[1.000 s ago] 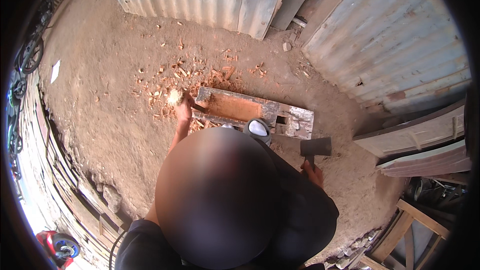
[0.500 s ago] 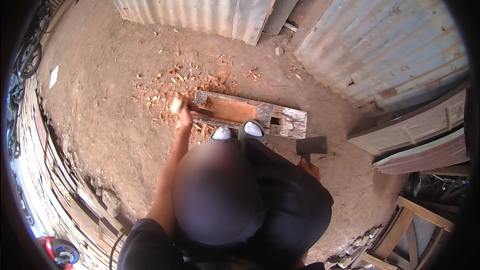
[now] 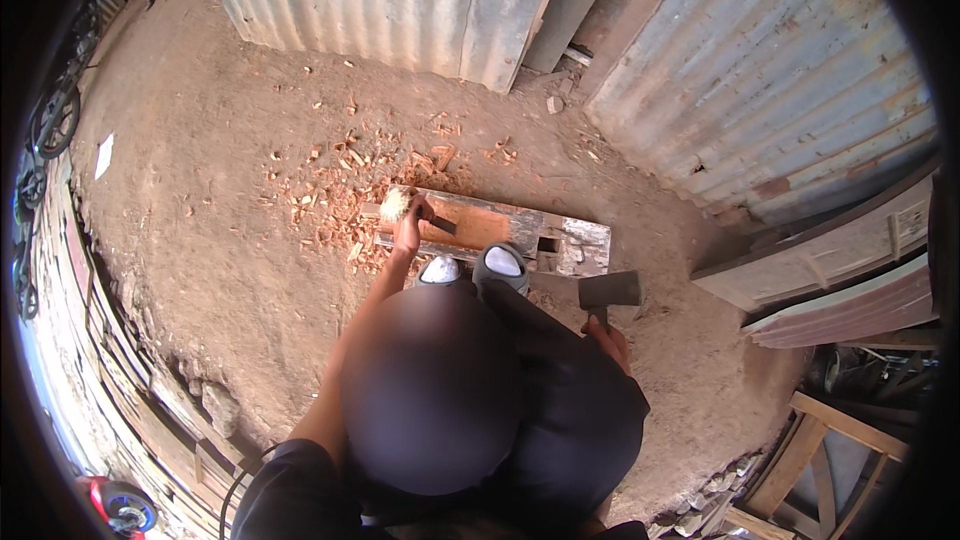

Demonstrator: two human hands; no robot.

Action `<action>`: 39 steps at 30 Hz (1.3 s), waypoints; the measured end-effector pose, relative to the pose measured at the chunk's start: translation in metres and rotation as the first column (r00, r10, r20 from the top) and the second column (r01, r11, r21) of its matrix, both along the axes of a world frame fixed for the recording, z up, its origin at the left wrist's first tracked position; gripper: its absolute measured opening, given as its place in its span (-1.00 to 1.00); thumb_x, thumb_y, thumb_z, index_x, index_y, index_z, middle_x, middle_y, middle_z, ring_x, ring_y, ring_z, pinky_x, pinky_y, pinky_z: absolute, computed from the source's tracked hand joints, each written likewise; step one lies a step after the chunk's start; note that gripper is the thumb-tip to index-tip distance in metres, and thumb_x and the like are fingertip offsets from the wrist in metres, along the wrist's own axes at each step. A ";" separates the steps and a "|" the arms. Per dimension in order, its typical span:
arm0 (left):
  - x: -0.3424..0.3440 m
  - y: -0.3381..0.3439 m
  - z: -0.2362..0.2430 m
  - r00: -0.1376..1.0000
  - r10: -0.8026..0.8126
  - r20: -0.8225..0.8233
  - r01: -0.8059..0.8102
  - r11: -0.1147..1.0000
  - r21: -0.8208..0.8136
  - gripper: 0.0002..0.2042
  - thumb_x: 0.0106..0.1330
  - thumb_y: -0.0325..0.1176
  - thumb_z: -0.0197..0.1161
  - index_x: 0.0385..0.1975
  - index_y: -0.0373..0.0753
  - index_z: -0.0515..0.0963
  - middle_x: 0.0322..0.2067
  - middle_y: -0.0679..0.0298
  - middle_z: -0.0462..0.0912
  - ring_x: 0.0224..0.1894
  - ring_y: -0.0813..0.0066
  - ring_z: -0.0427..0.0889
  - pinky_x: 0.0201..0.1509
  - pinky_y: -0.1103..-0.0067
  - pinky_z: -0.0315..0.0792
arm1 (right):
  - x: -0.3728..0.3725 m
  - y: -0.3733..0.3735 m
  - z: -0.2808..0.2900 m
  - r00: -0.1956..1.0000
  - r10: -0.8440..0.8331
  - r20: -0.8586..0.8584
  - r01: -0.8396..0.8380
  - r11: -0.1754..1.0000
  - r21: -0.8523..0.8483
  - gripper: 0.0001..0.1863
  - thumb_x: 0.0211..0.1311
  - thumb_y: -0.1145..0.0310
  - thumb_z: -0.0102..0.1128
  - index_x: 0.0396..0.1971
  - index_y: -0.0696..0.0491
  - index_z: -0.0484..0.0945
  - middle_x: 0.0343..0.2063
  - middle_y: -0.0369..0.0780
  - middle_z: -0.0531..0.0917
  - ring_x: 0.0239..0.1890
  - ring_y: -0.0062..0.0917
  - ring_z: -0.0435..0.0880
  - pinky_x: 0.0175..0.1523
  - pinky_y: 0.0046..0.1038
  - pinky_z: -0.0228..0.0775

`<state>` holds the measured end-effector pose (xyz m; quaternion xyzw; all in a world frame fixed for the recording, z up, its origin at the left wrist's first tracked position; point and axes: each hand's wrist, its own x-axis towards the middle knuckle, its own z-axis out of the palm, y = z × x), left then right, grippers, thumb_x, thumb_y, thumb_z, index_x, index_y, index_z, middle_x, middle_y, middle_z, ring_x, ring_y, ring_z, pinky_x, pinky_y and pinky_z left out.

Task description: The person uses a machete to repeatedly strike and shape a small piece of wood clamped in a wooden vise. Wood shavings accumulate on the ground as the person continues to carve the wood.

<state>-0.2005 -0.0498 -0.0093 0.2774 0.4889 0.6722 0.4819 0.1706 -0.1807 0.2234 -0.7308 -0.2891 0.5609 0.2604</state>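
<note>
Left hand (image 3: 408,232) shifted along plank (image 3: 500,230), grip closed on chisel (image 3: 440,224) | right hand (image 3: 608,338) grips hatchet (image 3: 608,290)

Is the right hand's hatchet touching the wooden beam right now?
No. The hatchet in the right hand hangs beside the wooden beam, off the wood.

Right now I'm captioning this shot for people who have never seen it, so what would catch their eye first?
Probably the long weathered wooden beam on the dirt ground in the middle, with its freshly cut reddish hollow and the reddish wood chips strewn to its left. The left hand holds a frayed-handled chisel on the beam, while the right hand grips a grey steel hatchet beside it.
</note>
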 end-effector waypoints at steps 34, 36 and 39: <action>-0.036 -0.021 -0.053 0.648 -0.122 -0.752 -0.064 0.975 -0.214 -0.45 0.55 0.16 -0.01 -0.19 -0.32 0.56 -0.26 0.07 0.64 -0.16 0.15 0.58 -0.06 0.28 0.40 | 0.028 -0.003 -0.044 0.948 0.212 0.236 -0.192 0.976 -0.105 -0.47 0.41 -0.12 0.24 -0.25 0.14 0.69 -0.40 -0.23 0.70 -0.30 -0.50 0.63 -0.09 -0.29 0.44; -0.101 -0.028 -0.087 0.658 0.028 -0.752 -0.129 0.989 -0.076 -0.45 0.56 0.15 -0.03 -0.03 -0.31 0.58 -0.12 0.04 0.67 -0.01 0.13 0.59 0.05 0.28 0.43 | 0.002 0.005 -0.061 0.960 0.255 0.111 -0.248 0.966 -0.072 -0.48 0.41 -0.11 0.24 -0.23 0.14 0.68 -0.41 -0.22 0.69 -0.30 -0.50 0.64 -0.10 -0.31 0.44; -0.056 -0.016 -0.079 0.650 0.006 -0.760 -0.144 0.983 -0.115 -0.57 0.53 0.01 0.06 -0.04 -0.27 0.62 -0.11 0.08 0.72 0.02 0.16 0.63 0.19 0.32 0.45 | 0.023 0.008 -0.065 0.962 0.228 0.149 -0.219 0.973 -0.074 -0.48 0.40 -0.10 0.23 -0.18 0.15 0.67 -0.39 -0.21 0.68 -0.29 -0.47 0.65 -0.09 -0.32 0.44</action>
